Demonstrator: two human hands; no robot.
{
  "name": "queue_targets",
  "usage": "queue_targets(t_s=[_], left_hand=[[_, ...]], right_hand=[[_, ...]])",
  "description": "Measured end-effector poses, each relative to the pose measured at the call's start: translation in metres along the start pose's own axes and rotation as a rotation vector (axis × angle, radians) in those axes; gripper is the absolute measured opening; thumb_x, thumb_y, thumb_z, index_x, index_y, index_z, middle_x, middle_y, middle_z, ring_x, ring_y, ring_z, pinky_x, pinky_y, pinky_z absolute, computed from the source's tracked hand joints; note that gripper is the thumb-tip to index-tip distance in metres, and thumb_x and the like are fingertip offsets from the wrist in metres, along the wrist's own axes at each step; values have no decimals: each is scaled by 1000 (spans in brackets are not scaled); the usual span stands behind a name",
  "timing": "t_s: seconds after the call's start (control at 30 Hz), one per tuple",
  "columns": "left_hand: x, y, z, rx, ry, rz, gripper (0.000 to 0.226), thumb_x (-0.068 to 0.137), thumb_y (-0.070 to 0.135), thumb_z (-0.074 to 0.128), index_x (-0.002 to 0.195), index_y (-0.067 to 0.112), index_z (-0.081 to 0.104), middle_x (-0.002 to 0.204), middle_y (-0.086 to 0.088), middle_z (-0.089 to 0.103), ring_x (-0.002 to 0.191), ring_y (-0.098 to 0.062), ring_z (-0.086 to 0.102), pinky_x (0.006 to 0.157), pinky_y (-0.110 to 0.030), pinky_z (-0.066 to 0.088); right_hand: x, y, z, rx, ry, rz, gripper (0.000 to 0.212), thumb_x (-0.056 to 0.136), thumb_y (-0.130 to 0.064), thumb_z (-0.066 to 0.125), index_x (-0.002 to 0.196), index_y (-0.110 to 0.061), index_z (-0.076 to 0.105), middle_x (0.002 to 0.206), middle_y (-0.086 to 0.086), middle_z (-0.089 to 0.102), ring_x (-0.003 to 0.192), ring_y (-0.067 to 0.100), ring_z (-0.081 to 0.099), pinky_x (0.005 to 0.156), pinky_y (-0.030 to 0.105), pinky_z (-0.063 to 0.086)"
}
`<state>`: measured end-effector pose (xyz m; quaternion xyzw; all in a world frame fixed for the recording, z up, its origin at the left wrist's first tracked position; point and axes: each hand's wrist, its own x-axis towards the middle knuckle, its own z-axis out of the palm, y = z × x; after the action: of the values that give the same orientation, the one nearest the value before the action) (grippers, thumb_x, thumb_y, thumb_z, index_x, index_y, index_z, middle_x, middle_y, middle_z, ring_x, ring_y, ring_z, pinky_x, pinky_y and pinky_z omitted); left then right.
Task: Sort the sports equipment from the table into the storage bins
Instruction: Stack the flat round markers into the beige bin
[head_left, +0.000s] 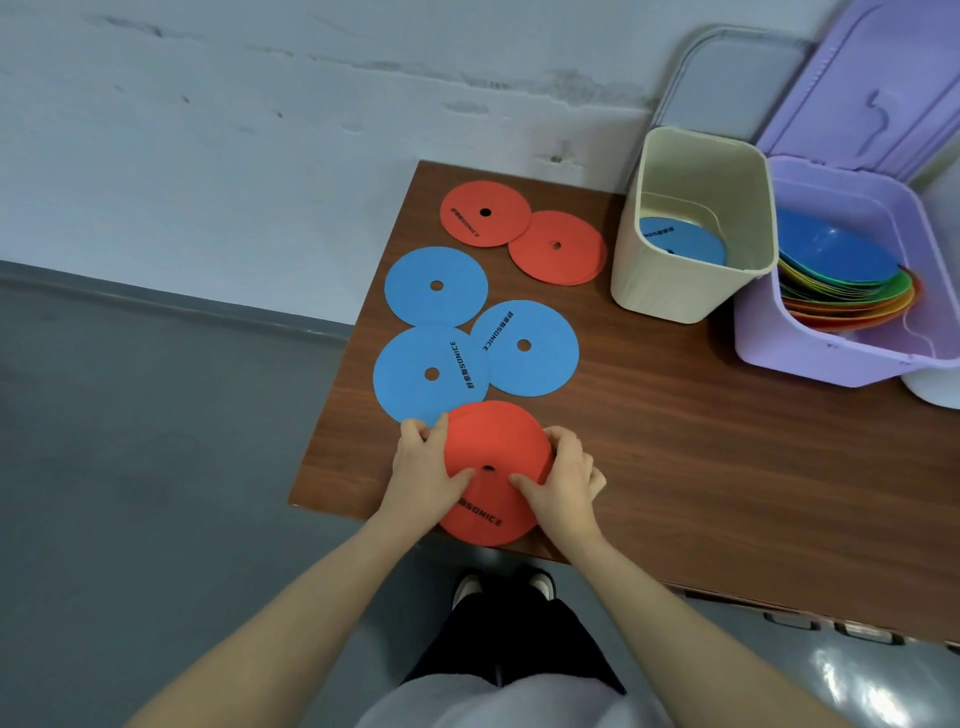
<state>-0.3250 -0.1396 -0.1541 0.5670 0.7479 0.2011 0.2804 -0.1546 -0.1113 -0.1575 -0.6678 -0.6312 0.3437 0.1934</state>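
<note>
Red disc (493, 441) sits at the tabletop's (675, 441) near edge, pinched by left hand (423, 467) and right hand (563, 478): pick-up underway. Next, I judge, carry it right to cream bin (691, 291) or purple bin (831, 358).

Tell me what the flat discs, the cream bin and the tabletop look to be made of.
Red disc gripped by both hands: thin, matte, likely flexible rubber or soft plastic, to judge by the thin edge and dull surface. Cream bin: smooth moulded plastic with a slight sheen. Tabletop: dark wood grain, probably laminate or veneer; which one cannot be told.
</note>
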Motion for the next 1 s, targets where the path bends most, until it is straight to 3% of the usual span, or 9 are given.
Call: queue_targets(t_s=[0.17,0.43,0.7,0.8,0.9,1.0], left_hand=[[4,1,-2,10,-11,67,77,80,30,70,143,12,29,106,0,24,101,-17,40,94,-31,43],[0,-7,2,57,-72,-5,82,84,37,65,146,13,18,122,-9,29,109,-20,42,98,-31,41],[-16,-9,-3,291,-8,-19,78,77,53,63,138,17,32,119,-7,38,109,-23,36,94,-33,31],[-19,-9,-1,287,3,-38,78,76,53,64,137,16,32,135,-9,32,122,-26,31,101,-37,28],[-23,-3,3,272,-64,-33,79,83,46,59,144,15,21,153,-9,16,135,-30,17,108,-43,20],[-26,3,5,269,-74,-12,76,85,42,57,146,18,19,153,-7,15,135,-31,14,109,-45,17]], right_hand=[[3,-3,-4,-155,-65,9,73,77,-33,71,138,-20,34,131,3,32,120,21,32,98,33,18],[0,5,-4,-185,-32,-2,75,75,-45,69,139,-27,35,129,0,28,116,21,30,98,35,18],[-23,12,6,-202,50,8,69,76,-49,67,136,-26,43,132,3,31,118,25,30,103,40,16],[-28,15,7,-210,62,34,72,75,-51,68,137,-25,41,134,4,30,120,26,30,103,40,15],[-32,15,7,-190,54,55,70,76,-48,68,137,-27,41,136,3,29,122,26,28,103,40,15],[-30,13,6,-104,31,92,65,75,-40,71,133,-28,45,135,1,29,122,26,27,103,39,15]])
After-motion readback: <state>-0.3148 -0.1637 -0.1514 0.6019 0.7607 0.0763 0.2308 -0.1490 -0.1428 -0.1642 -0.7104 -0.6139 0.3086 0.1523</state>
